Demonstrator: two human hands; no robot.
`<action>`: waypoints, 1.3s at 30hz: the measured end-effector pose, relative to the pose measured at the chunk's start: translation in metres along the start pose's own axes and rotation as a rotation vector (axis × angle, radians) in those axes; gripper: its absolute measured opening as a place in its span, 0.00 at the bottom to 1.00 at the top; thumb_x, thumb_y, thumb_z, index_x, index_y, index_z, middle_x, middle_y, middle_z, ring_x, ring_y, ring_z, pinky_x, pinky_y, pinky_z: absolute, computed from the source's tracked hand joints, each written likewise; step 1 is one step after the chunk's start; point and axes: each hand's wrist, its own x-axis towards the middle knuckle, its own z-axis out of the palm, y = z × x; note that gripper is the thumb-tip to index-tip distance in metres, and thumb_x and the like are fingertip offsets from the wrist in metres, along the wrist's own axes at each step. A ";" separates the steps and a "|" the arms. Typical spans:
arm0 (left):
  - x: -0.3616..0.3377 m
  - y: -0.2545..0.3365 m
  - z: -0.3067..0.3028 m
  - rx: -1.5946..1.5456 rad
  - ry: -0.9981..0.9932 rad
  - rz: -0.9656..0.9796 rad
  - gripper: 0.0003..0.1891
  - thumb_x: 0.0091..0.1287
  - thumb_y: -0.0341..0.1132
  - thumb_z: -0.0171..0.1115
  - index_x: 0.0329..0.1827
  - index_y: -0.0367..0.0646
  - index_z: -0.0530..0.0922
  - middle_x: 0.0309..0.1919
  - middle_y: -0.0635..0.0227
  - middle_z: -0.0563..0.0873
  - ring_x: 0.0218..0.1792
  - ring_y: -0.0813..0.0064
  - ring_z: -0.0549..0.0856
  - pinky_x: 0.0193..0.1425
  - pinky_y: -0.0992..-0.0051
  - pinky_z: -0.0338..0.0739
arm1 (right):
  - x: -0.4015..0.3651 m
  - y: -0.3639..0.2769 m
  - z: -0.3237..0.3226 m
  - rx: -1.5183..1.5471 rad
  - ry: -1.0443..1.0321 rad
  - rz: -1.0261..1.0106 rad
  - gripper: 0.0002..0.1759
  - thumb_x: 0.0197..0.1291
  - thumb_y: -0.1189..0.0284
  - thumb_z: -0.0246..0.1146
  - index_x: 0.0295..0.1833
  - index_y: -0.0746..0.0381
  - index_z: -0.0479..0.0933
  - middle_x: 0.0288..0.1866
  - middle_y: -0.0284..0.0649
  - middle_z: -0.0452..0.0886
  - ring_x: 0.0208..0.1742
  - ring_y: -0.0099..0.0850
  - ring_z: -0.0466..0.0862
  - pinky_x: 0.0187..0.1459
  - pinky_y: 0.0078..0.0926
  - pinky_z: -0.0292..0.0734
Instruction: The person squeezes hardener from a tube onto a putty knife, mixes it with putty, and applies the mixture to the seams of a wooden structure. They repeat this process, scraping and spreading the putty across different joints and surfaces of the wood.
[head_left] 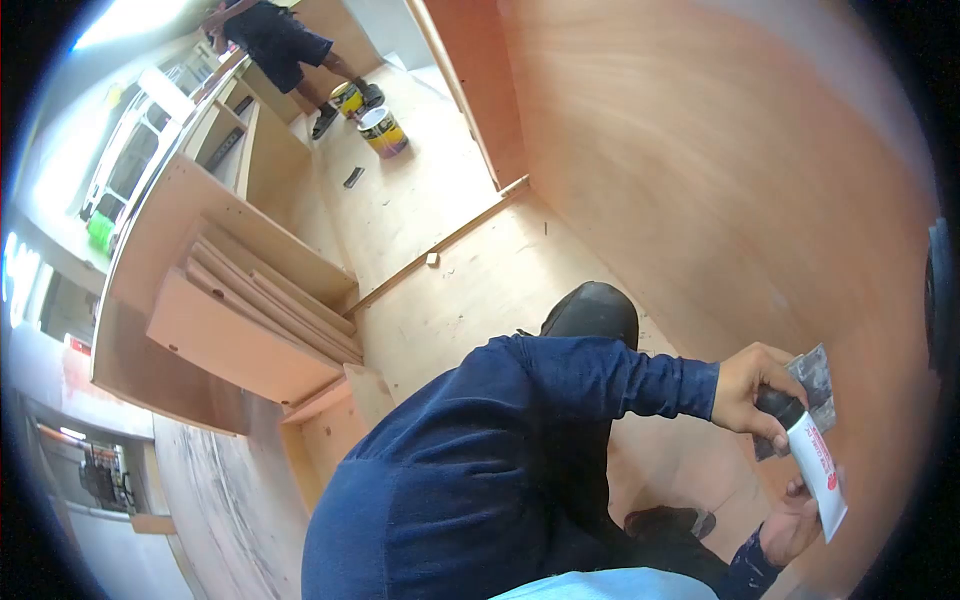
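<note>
My left hand (752, 388) is closed, thumb and fingers on the black cap (780, 406) of a white squeeze tube (818, 468) with red print. A flat grey plate with smears (818, 385), like a filler spreader, sticks out behind the same fingers; how it is held is partly hidden. Lower down, my right hand (790, 525) has its fingers around the tube's body near the flat end. The tube slants down to the right, close to the wooden panel. My navy sleeve and a bent dark knee (592, 308) fill the middle of the view.
A tall plywood panel (690, 150) rises along the right. Wooden cabinets (250, 320) with stacked boards stand at the left. Two paint tins (384, 132) are on the floor near another person (280, 45). A small block (432, 259) lies by a floor strip.
</note>
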 end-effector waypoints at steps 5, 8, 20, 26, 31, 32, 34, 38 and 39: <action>-0.001 -0.001 -0.003 0.123 0.007 0.092 0.25 0.46 0.46 0.79 0.40 0.37 0.83 0.35 0.56 0.83 0.35 0.61 0.84 0.39 0.67 0.77 | 0.017 0.044 -0.077 0.327 -0.022 0.346 0.36 0.63 0.53 0.60 0.67 0.68 0.62 0.51 0.42 0.77 0.40 0.26 0.75 0.40 0.20 0.69; -0.003 -0.008 0.003 0.068 0.027 0.012 0.26 0.45 0.48 0.79 0.40 0.37 0.83 0.35 0.56 0.83 0.35 0.58 0.84 0.38 0.66 0.78 | 0.006 0.006 -0.002 0.264 0.083 0.241 0.35 0.65 0.53 0.59 0.66 0.68 0.63 0.46 0.41 0.77 0.39 0.26 0.75 0.40 0.19 0.69; -0.006 -0.008 0.005 0.126 0.011 -0.093 0.25 0.43 0.46 0.79 0.41 0.40 0.83 0.34 0.57 0.82 0.36 0.56 0.84 0.37 0.66 0.78 | 0.004 -0.007 0.032 0.181 0.219 0.170 0.28 0.66 0.53 0.58 0.59 0.66 0.68 0.39 0.37 0.74 0.34 0.23 0.70 0.37 0.20 0.64; -0.005 -0.004 0.003 0.225 0.026 0.000 0.22 0.44 0.42 0.78 0.40 0.39 0.83 0.34 0.56 0.82 0.35 0.57 0.83 0.36 0.65 0.77 | 0.013 0.023 -0.032 0.228 -0.048 0.472 0.24 0.66 0.57 0.59 0.59 0.63 0.69 0.52 0.39 0.74 0.40 0.24 0.71 0.39 0.24 0.66; -0.004 -0.005 0.007 0.112 0.075 -0.029 0.22 0.44 0.42 0.78 0.39 0.39 0.83 0.34 0.56 0.82 0.37 0.56 0.83 0.36 0.65 0.76 | -0.002 0.010 0.017 0.181 0.152 0.378 0.24 0.65 0.57 0.60 0.58 0.64 0.69 0.49 0.39 0.74 0.41 0.24 0.71 0.40 0.21 0.66; -0.004 -0.004 0.006 0.117 0.069 -0.038 0.23 0.43 0.43 0.78 0.38 0.39 0.83 0.33 0.56 0.82 0.37 0.56 0.83 0.36 0.65 0.76 | -0.003 0.012 0.023 0.262 0.262 0.303 0.24 0.65 0.58 0.61 0.57 0.64 0.69 0.46 0.39 0.74 0.41 0.24 0.71 0.41 0.20 0.66; -0.006 -0.014 0.009 0.148 0.087 -0.001 0.24 0.41 0.46 0.79 0.38 0.40 0.83 0.33 0.57 0.82 0.36 0.56 0.83 0.36 0.65 0.76 | 0.007 0.035 -0.033 0.280 0.048 0.314 0.24 0.64 0.59 0.62 0.57 0.64 0.68 0.44 0.39 0.73 0.42 0.24 0.71 0.41 0.20 0.67; -0.006 -0.008 0.005 0.167 0.050 -0.019 0.25 0.41 0.48 0.79 0.38 0.40 0.83 0.32 0.57 0.82 0.35 0.55 0.83 0.35 0.64 0.76 | 0.010 0.033 -0.034 0.291 -0.137 0.296 0.23 0.63 0.62 0.63 0.57 0.64 0.68 0.40 0.38 0.71 0.41 0.24 0.71 0.40 0.19 0.68; -0.006 -0.009 0.005 0.193 0.053 0.022 0.25 0.42 0.49 0.78 0.38 0.41 0.83 0.32 0.57 0.82 0.35 0.54 0.82 0.35 0.64 0.76 | 0.011 0.032 -0.031 0.288 -0.127 0.293 0.25 0.63 0.61 0.64 0.58 0.64 0.68 0.41 0.38 0.71 0.40 0.23 0.71 0.39 0.18 0.68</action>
